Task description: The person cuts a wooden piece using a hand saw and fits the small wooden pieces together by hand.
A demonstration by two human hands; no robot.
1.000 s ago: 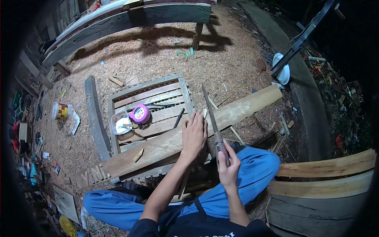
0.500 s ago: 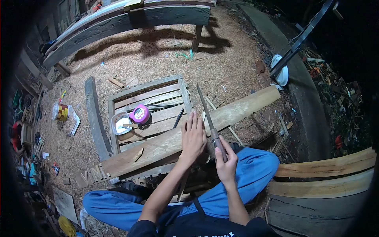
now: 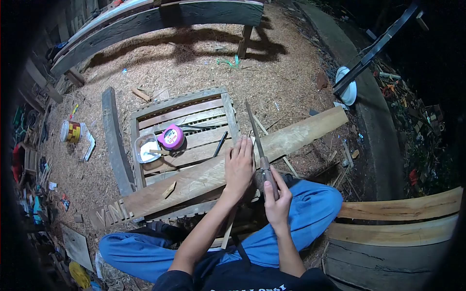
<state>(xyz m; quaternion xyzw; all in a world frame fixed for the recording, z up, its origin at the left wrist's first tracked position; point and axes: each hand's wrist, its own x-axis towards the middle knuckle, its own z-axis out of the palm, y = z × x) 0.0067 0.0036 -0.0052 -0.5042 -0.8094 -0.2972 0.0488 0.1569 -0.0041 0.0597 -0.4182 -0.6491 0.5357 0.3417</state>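
A long plank [image 3: 291, 133] lies slantwise over a slatted wooden frame [image 3: 226, 109]. My left hand [image 3: 239, 165] presses flat on the plank, fingers stretched out. The pale tip of a thin wooden piece [image 3: 252, 138] shows by its fingertips; the rest is hidden. My right hand [image 3: 278, 201] is wrapped round the brown handle of a long narrow-bladed tool [image 3: 257, 133], its blade pointing away from me across the plank, just right of my left hand. Whether it is a saw or a knife I cannot tell. Small wooden letter-like pieces [image 3: 115, 211] sit at the plank's left end.
On the slats are a pink tape measure [image 3: 172, 137], a plastic tub of white stuff [image 3: 147, 149] and a black pen [image 3: 220, 144]. A wood chip [image 3: 169, 189] rests on the plank. A workbench [image 3: 208, 14] stands beyond; boards [image 3: 398, 211] lie at right.
The whole view has shifted slightly. My left hand stays flat on the plank, and my right hand keeps the long-bladed tool in nearly the same place.
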